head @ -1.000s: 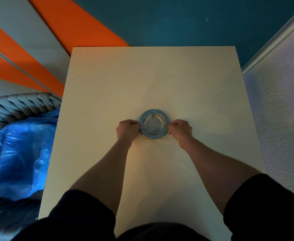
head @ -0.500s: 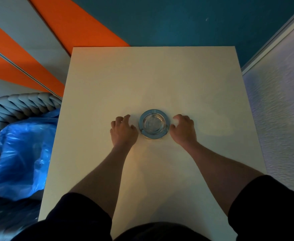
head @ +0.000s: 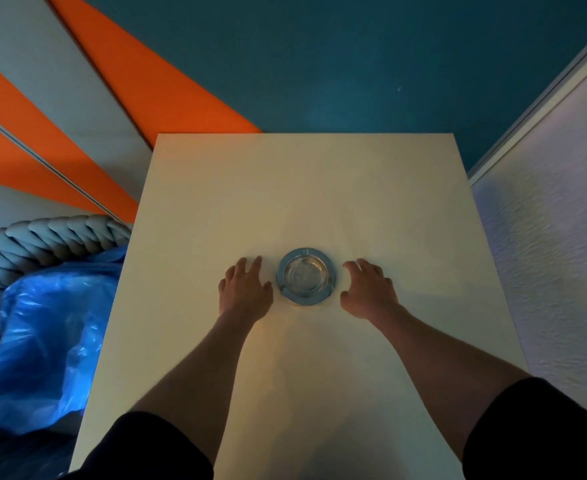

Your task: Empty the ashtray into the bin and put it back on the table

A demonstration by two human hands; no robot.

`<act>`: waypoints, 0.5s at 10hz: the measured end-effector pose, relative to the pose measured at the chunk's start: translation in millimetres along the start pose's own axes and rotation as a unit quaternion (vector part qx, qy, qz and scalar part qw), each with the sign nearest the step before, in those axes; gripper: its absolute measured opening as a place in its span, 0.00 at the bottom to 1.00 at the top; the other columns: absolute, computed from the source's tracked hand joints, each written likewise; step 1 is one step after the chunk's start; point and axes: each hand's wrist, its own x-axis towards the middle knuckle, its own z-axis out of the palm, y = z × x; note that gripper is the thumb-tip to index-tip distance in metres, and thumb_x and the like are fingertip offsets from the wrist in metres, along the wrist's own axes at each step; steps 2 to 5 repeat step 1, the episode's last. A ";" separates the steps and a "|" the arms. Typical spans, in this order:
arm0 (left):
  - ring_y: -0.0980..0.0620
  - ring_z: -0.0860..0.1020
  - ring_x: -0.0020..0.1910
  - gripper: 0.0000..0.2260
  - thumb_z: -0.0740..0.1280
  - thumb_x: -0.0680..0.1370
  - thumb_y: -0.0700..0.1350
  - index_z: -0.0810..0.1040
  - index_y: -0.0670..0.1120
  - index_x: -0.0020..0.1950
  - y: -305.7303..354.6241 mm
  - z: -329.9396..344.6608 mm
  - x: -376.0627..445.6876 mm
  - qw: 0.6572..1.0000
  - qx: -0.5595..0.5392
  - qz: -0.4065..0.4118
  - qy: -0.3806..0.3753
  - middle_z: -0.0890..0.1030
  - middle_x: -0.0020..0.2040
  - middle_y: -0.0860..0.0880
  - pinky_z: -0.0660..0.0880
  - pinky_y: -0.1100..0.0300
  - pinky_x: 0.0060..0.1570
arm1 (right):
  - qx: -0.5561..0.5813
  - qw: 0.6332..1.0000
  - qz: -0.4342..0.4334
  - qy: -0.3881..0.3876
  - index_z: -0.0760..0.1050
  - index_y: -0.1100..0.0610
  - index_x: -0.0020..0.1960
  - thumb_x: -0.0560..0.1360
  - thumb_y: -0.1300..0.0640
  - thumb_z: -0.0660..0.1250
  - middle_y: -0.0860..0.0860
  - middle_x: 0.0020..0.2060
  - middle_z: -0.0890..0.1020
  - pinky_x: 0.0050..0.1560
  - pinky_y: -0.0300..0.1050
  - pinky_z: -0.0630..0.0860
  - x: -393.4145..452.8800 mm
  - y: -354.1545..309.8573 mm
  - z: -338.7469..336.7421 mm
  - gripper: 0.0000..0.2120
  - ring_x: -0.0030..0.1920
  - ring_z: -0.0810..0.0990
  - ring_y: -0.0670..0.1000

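A round glass ashtray (head: 306,276) with a metal rim rests flat on the pale table (head: 306,188), near its middle; its bowl looks empty. My left hand (head: 244,289) lies just left of the ashtray, fingers spread, not touching it. My right hand (head: 368,289) is a short gap to the ashtray's right, fingers apart and empty. The bin (head: 39,327), a woven basket lined with a blue plastic bag, stands on the floor left of the table.
A white textured wall (head: 555,258) runs close along the table's right edge. Teal floor (head: 320,64) lies beyond the far edge, with orange and grey panels (head: 60,116) at the left. The bin's braided rim (head: 53,233) touches the table's left side.
Both hands let go of the ashtray's rim and moved outward, fingers spreading. The ashtray stayed in place on the table.
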 end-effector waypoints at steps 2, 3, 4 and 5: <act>0.42 0.59 0.76 0.30 0.60 0.80 0.55 0.54 0.53 0.79 4.2 -10.7 6.5 1.000 0.009 0.016 -0.012 0.60 0.79 0.45 0.59 0.44 0.74 | 0.000 1.000 -0.009 0.021 0.59 0.52 0.76 0.76 0.50 0.64 0.53 0.76 0.63 0.70 0.58 0.65 0.5 0.1 -9.1 0.31 0.75 0.61 0.58; 0.42 0.59 0.76 0.30 0.60 0.80 0.55 0.54 0.53 0.79 4.2 -10.7 6.5 1.000 0.009 0.016 -0.012 0.60 0.79 0.45 0.59 0.44 0.74 | 0.000 1.000 -0.009 0.021 0.59 0.52 0.76 0.76 0.50 0.64 0.53 0.76 0.63 0.70 0.58 0.65 0.5 0.1 -9.1 0.31 0.75 0.61 0.58; 0.42 0.59 0.76 0.30 0.60 0.80 0.55 0.54 0.53 0.79 4.2 -10.7 6.5 1.000 0.009 0.016 -0.012 0.60 0.79 0.45 0.59 0.44 0.74 | 0.000 1.000 -0.009 0.021 0.59 0.52 0.76 0.76 0.50 0.64 0.53 0.76 0.63 0.70 0.58 0.65 0.5 0.1 -9.1 0.31 0.75 0.61 0.58; 0.42 0.59 0.76 0.30 0.60 0.80 0.55 0.54 0.53 0.79 4.2 -10.7 6.5 1.000 0.009 0.016 -0.012 0.60 0.79 0.45 0.59 0.44 0.74 | 0.000 1.000 -0.009 0.021 0.59 0.52 0.76 0.76 0.50 0.64 0.53 0.76 0.63 0.70 0.58 0.65 0.5 0.1 -9.1 0.31 0.75 0.61 0.58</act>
